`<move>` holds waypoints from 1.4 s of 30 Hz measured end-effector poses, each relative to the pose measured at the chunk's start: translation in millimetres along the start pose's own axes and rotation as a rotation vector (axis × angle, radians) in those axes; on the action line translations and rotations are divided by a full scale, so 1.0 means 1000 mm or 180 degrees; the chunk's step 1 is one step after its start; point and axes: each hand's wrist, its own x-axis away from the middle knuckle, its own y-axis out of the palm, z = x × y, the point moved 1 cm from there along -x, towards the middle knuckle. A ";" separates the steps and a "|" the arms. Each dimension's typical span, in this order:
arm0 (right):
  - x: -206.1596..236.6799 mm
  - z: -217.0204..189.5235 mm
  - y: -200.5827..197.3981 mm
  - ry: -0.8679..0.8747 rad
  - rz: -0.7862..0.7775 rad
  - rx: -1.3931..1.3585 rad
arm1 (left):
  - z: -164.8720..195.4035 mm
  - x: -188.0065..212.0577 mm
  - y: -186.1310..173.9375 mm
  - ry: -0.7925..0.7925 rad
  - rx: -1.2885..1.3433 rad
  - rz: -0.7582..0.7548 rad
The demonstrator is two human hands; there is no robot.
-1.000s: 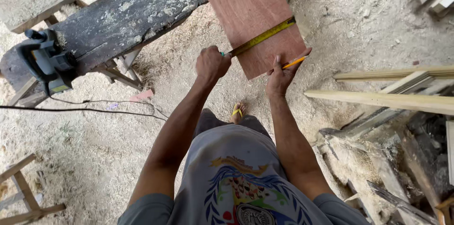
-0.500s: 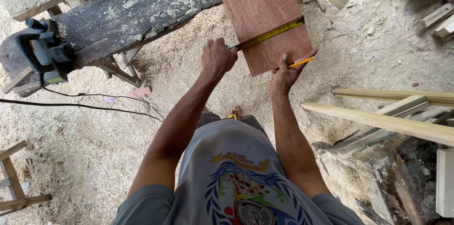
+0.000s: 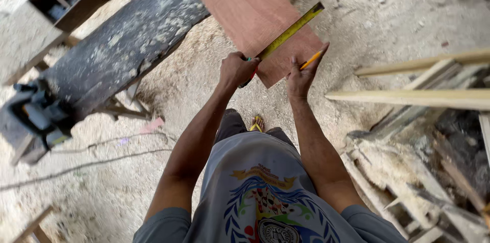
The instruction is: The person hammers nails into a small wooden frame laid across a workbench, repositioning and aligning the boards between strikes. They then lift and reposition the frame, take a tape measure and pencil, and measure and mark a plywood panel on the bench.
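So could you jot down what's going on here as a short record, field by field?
Place: sawdust-covered workshop floor
Left hand: closed on the near end of a yellow tape measure
Right hand: holds an orange pencil, resting at the board's near edge
Workpiece: reddish-brown board, tape stretched across it
Nearby left: dark worn plank, power tool with cable
Nearby right: pale timber lengths
Below: a sandalled foot

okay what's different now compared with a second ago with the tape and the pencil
The yellow tape measure now crosses the reddish board more steeply. The left hand still holds its near end; the right hand still holds the pencil on the board's near edge.
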 end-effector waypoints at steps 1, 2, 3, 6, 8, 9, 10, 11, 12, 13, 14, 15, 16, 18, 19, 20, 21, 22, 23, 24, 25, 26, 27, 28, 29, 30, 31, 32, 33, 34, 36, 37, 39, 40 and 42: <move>0.000 0.001 -0.010 0.0067 0.0121 0.0065 | 0.007 -0.004 0.009 0.0074 -0.0032 -0.0165; 0.000 0.002 -0.021 0.0055 0.0266 0.0086 | 0.015 -0.008 0.019 0.0170 -0.0079 -0.0334; 0.002 0.001 -0.034 0.0039 0.0434 0.0109 | 0.024 -0.013 0.030 0.0193 -0.0056 -0.0538; 0.019 -0.004 -0.077 0.0086 0.1072 0.0198 | 0.046 -0.014 0.069 0.0279 -0.0120 -0.1226; 0.041 -0.008 -0.108 0.0046 0.1573 0.0454 | 0.063 -0.011 0.100 0.0482 -0.0213 -0.1636; 0.057 -0.009 -0.122 0.0009 0.1828 0.0693 | 0.070 -0.007 0.118 0.0581 -0.0185 -0.1909; 0.074 -0.010 -0.136 0.0004 0.2079 0.0935 | 0.074 0.001 0.137 0.0653 -0.0165 -0.2189; 0.093 -0.010 -0.149 0.0055 0.2346 0.0977 | 0.075 0.011 0.154 0.0693 -0.0166 -0.2467; 0.114 -0.010 -0.159 0.0115 0.2610 0.1007 | 0.074 0.022 0.171 0.0649 -0.0102 -0.2827; 0.135 -0.010 -0.170 0.0159 0.2872 0.1039 | 0.074 0.036 0.190 0.0593 -0.0041 -0.3187; 0.154 -0.012 -0.180 0.0105 0.3124 0.1101 | 0.080 0.047 0.211 0.0528 0.0020 -0.3551; 0.180 -0.013 -0.187 0.0066 0.3372 0.1178 | 0.078 0.065 0.229 0.0194 0.0198 -0.4070; 0.205 -0.016 -0.194 0.0059 0.3615 0.1258 | 0.075 0.083 0.243 -0.0225 0.0340 -0.4563; 0.258 -0.023 -0.204 0.0189 0.4121 0.0909 | 0.063 0.123 0.264 -0.0815 0.0415 -0.5224; 0.284 -0.027 -0.208 0.0205 0.4344 0.0719 | 0.057 0.145 0.273 -0.0915 0.0393 -0.5436; 0.309 -0.033 -0.212 0.0063 0.4530 0.0723 | 0.055 0.167 0.283 -0.0996 0.0388 -0.5642; 0.334 -0.036 -0.214 -0.0093 0.4695 0.0738 | 0.051 0.188 0.292 -0.1008 0.0196 -0.5812; 0.356 -0.041 -0.216 -0.0236 0.4844 0.0747 | 0.046 0.209 0.299 -0.1030 0.0004 -0.5957; 0.377 -0.043 -0.217 -0.0210 0.5063 0.0661 | 0.040 0.230 0.305 -0.1080 -0.0189 -0.6074; 0.398 -0.044 -0.217 -0.0165 0.5266 0.0564 | 0.033 0.250 0.312 -0.1061 -0.0340 -0.6115; 0.417 -0.045 -0.218 -0.0117 0.5449 0.0458 | 0.027 0.271 0.319 -0.1042 -0.0475 -0.6142; 0.437 -0.046 -0.216 -0.0195 0.5552 0.0446 | 0.019 0.292 0.325 -0.1010 -0.0591 -0.6164; 0.456 -0.047 -0.219 -0.0292 0.5640 0.0447 | 0.013 0.315 0.336 -0.1096 -0.0674 -0.6245; 0.477 -0.048 -0.221 -0.0403 0.5722 0.0463 | 0.004 0.340 0.344 -0.1174 -0.0749 -0.6332; 0.500 -0.050 -0.225 -0.0374 0.5878 0.0490 | -0.006 0.365 0.353 -0.1261 -0.0826 -0.6415; 0.525 -0.052 -0.229 -0.0320 0.6034 0.0517 | -0.017 0.393 0.364 -0.1177 -0.0952 -0.6387; 0.552 -0.055 -0.232 -0.0231 0.6188 0.0531 | -0.031 0.421 0.370 -0.1119 -0.1080 -0.6341; 0.581 -0.057 -0.235 -0.0167 0.6313 0.0522 | -0.046 0.450 0.378 -0.1046 -0.1200 -0.6301; 0.612 -0.061 -0.238 -0.0123 0.6443 0.0521 | -0.063 0.483 0.385 -0.1012 -0.1294 -0.6353; 0.645 -0.065 -0.241 -0.0083 0.6583 0.0521 | -0.081 0.520 0.390 -0.0976 -0.1398 -0.6413; 0.712 -0.073 -0.242 -0.0012 0.6918 0.0469 | -0.120 0.584 0.393 -0.0911 -0.1752 -0.6443; 0.746 -0.078 -0.237 0.0048 0.7100 0.0442 | -0.139 0.619 0.390 -0.0886 -0.1966 -0.6443; 0.811 -0.083 -0.231 -0.0085 0.7422 0.0379 | -0.174 0.690 0.391 -0.0797 -0.2272 -0.6583; 0.841 -0.084 -0.227 -0.0157 0.7563 0.0357 | -0.190 0.720 0.387 -0.0766 -0.2389 -0.6669; 0.895 -0.084 -0.220 -0.0056 0.8063 0.0948 | -0.218 0.772 0.385 -0.0618 -0.2682 -0.6791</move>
